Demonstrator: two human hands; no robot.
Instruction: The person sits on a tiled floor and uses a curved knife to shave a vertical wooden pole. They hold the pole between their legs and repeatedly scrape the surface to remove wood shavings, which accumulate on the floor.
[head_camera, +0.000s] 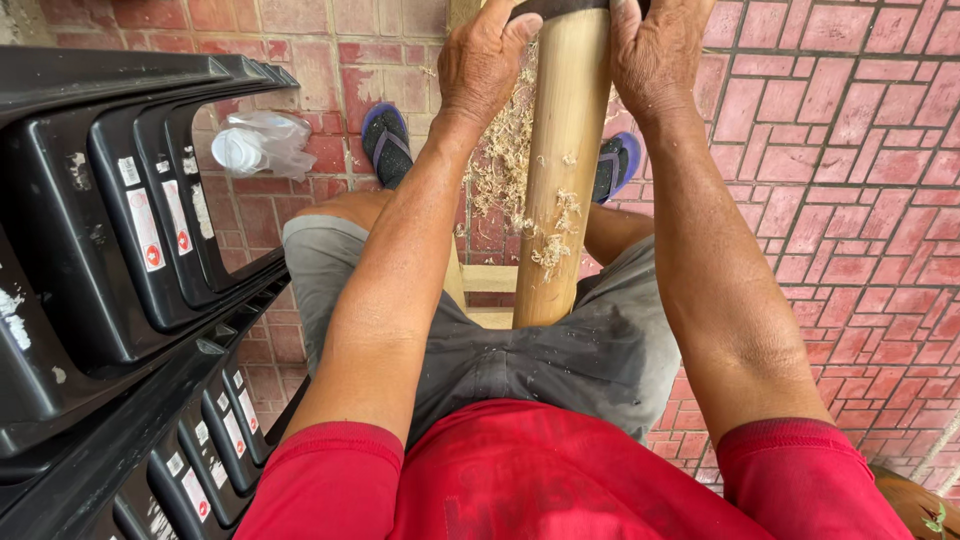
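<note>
A person sits and looks down at their own lap. A long bamboo pole (565, 150) stands tilted between the knees. It runs from the lap up to 12 o'clock, where both hands meet it.

The left hand (483, 62) is at 11 o'clock of the pole. Its fingers are curled around one end of a dark tool (560, 8) that lies across the top of the pole. The right hand (655, 55) is at 1 o'clock of the pole. Its fingers are bent down over the other end of the tool. The tool is cut off by the top edge, so you cannot tell what kind it is.

Pale wood shavings (505, 160) stick to the pole and lie in a heap at its 9 o'clock side, on the red brick floor (850, 150). The low end of the pole rests against a small wooden stool (490, 290) under the grey shorts (580, 350).

Two feet in blue sandals (387, 145) stand on the floor, one on each side of the pole.

At 9 o'clock of the picture is a stack of black plastic chairs (120, 250). Through a gap in them shows a clear plastic bag (262, 145) on the floor. The person wears a red shirt (520, 470) at 6 o'clock.
</note>
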